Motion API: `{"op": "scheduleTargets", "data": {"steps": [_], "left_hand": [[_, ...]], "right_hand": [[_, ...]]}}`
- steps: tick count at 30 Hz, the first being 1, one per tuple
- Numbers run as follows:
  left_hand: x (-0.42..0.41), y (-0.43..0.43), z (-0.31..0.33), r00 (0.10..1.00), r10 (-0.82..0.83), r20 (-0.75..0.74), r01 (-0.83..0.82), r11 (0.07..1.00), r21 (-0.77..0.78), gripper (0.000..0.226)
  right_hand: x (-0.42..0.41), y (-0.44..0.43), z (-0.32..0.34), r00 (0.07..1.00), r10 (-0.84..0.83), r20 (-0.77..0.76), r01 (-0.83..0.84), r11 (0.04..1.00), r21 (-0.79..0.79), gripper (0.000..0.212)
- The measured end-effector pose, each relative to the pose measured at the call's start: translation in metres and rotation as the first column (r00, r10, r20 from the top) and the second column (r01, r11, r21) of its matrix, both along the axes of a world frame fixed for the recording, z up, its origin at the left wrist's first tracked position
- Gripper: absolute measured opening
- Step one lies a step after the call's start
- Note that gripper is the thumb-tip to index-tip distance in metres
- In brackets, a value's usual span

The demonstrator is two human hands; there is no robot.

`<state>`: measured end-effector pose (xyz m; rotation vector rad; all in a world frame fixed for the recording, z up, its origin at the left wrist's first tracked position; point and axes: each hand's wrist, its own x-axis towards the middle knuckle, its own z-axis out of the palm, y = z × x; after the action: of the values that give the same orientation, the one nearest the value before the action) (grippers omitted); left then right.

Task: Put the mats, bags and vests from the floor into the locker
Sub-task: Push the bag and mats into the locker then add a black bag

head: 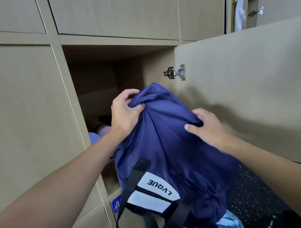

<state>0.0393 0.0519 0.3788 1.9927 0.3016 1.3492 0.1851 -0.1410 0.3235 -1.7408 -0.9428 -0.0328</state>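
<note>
A navy blue bag (168,144) with black straps and a white "LVQUE" label is held up in front of the open locker (107,76). My left hand (125,112) grips a bunch of fabric at the bag's top left. My right hand (207,125) grips the fabric on its upper right side. Inside the locker, behind my left forearm, lies a rolled lilac mat (103,130) with a black strap; most of it is hidden.
The locker's door (248,91) stands open to the right, hinge (176,73) at its inner edge. Shut locker doors surround the opening. Dark speckled floor (251,192) shows at lower right, with light blue patterned fabric (225,225) lying below the bag.
</note>
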Motion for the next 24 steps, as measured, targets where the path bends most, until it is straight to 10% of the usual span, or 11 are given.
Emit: {"op": "scheduleTargets", "data": {"steps": [14, 19, 24], "left_hand": [[0.011, 0.063, 0.020, 0.913, 0.399, -0.082, -0.405, 0.909, -0.093, 0.050], [0.013, 0.058, 0.010, 0.647, 0.723, -0.242, -0.603, 0.679, 0.418, 0.083], [0.009, 0.045, -0.018, 0.679, 0.575, -0.457, -0.260, 0.770, 0.582, 0.076]], "right_hand": [[0.057, 0.110, 0.034, 0.984, -0.177, 0.034, 0.173, 0.980, 0.098, 0.015], [0.060, 0.163, 0.057, 0.991, -0.121, 0.054, 0.112, 0.983, 0.142, 0.016], [0.049, 0.206, 0.068, 0.997, -0.016, 0.069, 0.005, 0.986, 0.164, 0.006]]}}
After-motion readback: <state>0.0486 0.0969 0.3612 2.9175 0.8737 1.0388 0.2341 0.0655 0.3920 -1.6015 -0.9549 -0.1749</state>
